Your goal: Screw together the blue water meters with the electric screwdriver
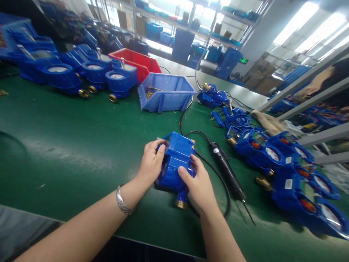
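Green counter (89, 145) space stretches across a workshop as a worker's bare hands grip a blue meter (176, 165) near the front edge. Left hand (152, 160) and right hand (200, 180) curl around opposite sides of it, thumbs on top, leaving it between them with a brass end pointing toward that edge; whether it touches the counter cannot be told. Silver bracelet (124, 200) circles the left wrist. Just right of the right hand lies a black electric screwdriver (226, 167), its bit angled toward the front edge. Beyond, toward the far edge, a pale blue bin (174, 102) stands beside a red bin (133, 58). More blue meters crowd the far left corner and right edge, where another person's arm (320, 82) shows behind metal bars (308, 96).
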